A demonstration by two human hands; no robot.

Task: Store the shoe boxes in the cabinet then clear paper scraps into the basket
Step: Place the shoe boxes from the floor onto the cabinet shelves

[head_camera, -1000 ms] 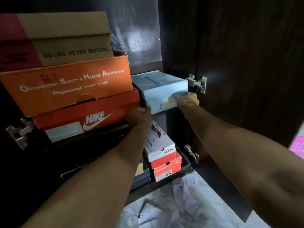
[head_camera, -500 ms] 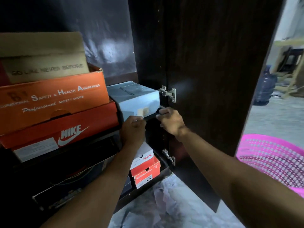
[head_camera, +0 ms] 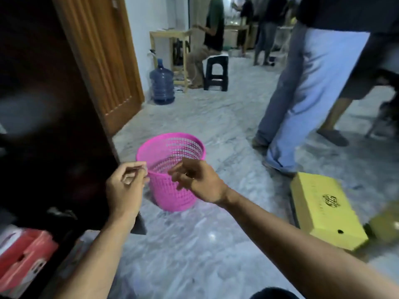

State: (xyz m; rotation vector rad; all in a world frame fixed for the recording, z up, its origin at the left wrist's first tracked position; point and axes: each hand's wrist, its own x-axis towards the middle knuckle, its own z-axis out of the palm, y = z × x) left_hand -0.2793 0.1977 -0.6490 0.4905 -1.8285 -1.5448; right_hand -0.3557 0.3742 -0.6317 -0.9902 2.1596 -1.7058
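Two bare hands are raised in front of the pink perforated basket (head_camera: 171, 167), which stands upright on the floor. The left hand (head_camera: 125, 188) has its fingers curled, thumb and forefinger brought together at the basket's near rim; whether they pinch the rim or anything else cannot be told through the blur. The right hand (head_camera: 197, 182) hangs over the basket's near side, fingers loosely curled and grasping nothing visible.

A yellow shoe box (head_camera: 323, 210) lies lid-up on the floor to the right, well apart from both hands; a round emblem is printed on its lid, not legible. A red shoe box (head_camera: 23, 260) shows at lower left, beside the dark cabinet door (head_camera: 49, 117); no writing can be read on it.

The floor (head_camera: 194, 244) is grey marbled tile. Behind the cabinet door stands a brown wooden door (head_camera: 103, 57), with a blue water jug (head_camera: 162, 83) by the wall. A black plastic stool (head_camera: 216, 72) stands further back. A person in light blue trousers (head_camera: 306, 87) stands near the yellow box, and others are in the background.
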